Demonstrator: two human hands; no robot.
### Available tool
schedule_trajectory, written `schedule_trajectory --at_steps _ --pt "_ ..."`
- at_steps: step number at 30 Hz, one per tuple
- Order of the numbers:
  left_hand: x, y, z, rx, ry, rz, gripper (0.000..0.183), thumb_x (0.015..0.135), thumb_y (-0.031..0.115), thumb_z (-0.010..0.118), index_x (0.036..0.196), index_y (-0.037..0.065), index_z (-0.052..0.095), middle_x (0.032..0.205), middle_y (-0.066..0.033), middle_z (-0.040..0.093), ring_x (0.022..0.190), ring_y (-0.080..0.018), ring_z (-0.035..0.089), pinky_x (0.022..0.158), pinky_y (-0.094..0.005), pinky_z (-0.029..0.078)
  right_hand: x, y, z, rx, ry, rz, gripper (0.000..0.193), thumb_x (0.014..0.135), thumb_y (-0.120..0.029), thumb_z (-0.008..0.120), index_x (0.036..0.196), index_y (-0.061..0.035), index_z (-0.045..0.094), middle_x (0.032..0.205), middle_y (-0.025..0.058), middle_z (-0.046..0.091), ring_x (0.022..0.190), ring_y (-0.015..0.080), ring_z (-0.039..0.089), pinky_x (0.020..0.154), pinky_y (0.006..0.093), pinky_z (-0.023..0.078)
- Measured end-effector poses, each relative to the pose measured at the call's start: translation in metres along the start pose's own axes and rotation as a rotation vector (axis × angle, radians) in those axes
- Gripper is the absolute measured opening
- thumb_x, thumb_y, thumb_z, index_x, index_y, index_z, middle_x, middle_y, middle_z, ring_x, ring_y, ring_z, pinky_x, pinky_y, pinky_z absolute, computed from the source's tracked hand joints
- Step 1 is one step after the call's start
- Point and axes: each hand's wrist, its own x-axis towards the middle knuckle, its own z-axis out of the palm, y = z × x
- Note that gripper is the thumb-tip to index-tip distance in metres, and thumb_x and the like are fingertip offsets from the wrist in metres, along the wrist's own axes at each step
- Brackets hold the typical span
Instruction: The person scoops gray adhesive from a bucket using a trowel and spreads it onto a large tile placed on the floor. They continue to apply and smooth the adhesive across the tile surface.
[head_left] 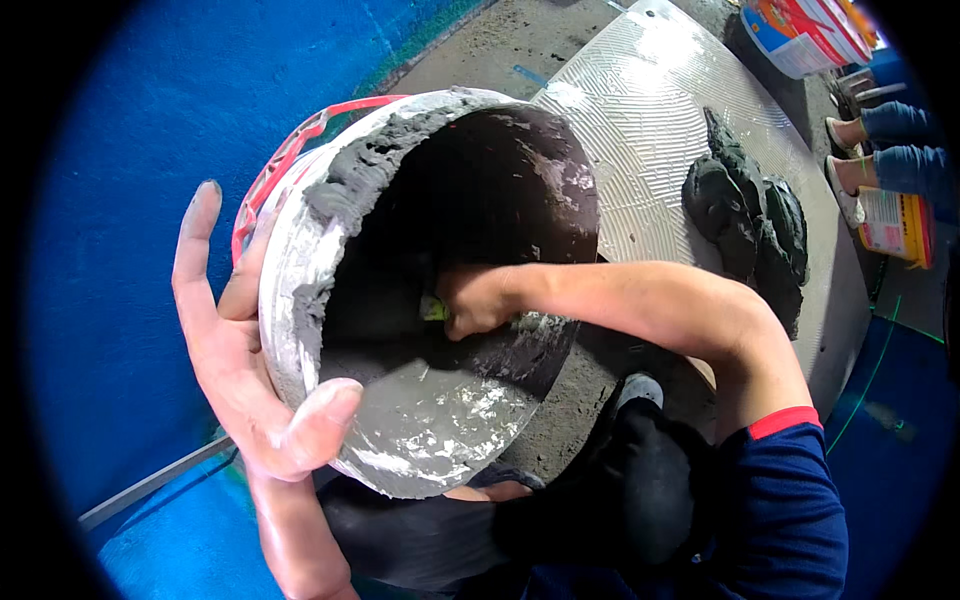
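Observation:
A large white bucket (290, 330), crusted with grey mortar and fitted with a red handle, is tilted so its mouth faces me. My left hand (250, 375) grips its left side from outside, the thumb at the rim and the fingers spread along the wall. Deep in the bucket, my right hand (478, 300) is closed around a yellow-green handle (434, 308); shadow hides the rest of that tool. Beyond my right forearm, a thick heap of dark grey mortar (745, 205) rests on a large tile (640, 110) coated with combed ridges.
A blue wall (130, 200) rises at the left. Another person's legs (900, 150) show at the far right, between a red, white and blue bucket (805, 35) and a yellow-and-red container (895, 225). A green line (865, 375) crosses the blue surface at right. My knees are below the bucket.

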Motion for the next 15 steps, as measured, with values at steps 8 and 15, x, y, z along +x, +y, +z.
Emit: schedule_trajectory --at_steps 8,15 --pt "0.000 0.007 0.007 -0.102 -0.070 -0.039 0.128 0.057 0.033 0.085 0.153 -0.003 0.008 0.130 -0.0277 0.056 0.123 -0.0329 0.055 0.107 -0.0410 0.041 -0.020 -0.021 0.029 0.428 -0.047 0.017 0.019 0.076 -0.019 0.067 0.070 -0.0010 0.064 0.057 0.0066 0.060 0.052 0.0182 0.059 0.050 0.0352 0.046" --pt "0.004 0.014 0.011 -0.064 -0.111 -0.004 0.128 0.060 0.039 0.085 0.152 -0.005 0.009 0.129 -0.0231 0.059 0.126 -0.0293 0.052 0.109 -0.0402 0.036 -0.065 -0.036 0.026 0.451 0.118 -0.133 0.022 0.074 -0.016 0.068 0.089 -0.0007 0.065 0.061 0.0102 0.063 0.057 0.0197 0.063 0.057 0.0352 0.050"
